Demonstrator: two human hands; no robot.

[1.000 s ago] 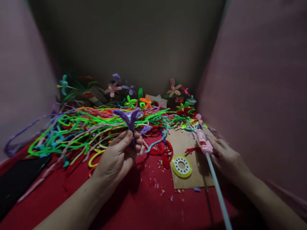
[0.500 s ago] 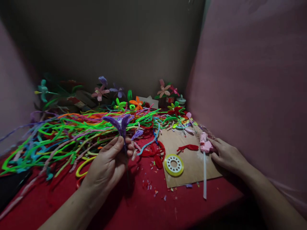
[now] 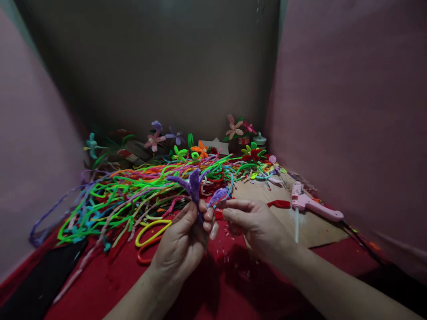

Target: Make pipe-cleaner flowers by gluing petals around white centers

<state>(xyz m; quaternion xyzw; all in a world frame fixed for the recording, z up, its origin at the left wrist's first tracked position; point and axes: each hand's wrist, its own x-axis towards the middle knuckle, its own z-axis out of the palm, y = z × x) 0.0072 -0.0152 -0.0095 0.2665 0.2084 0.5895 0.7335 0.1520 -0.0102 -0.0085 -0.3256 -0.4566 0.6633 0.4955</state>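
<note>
My left hand point(image 3: 185, 242) is closed round the stem of a purple pipe-cleaner flower point(image 3: 191, 183), holding it upright over the red cloth point(image 3: 100, 284). My right hand point(image 3: 255, 224) has its fingers pinched on a small purple petal piece point(image 3: 217, 196) right beside the flower. The pink glue gun point(image 3: 312, 205) lies on the brown cardboard point(image 3: 313, 231) to the right, apart from both hands, with a white glue stick point(image 3: 296, 224) next to it.
A big tangle of coloured pipe cleaners point(image 3: 133, 191) covers the left and middle. Finished pipe-cleaner flowers point(image 3: 155, 138) stand along the back wall. Pink panels close in both sides. A dark flat object point(image 3: 43, 275) lies at front left.
My right hand let go of the glue gun on the cardboard and came left to the purple flower, now pinching the petal piece. The yellow tape roll is now hidden behind my right hand.
</note>
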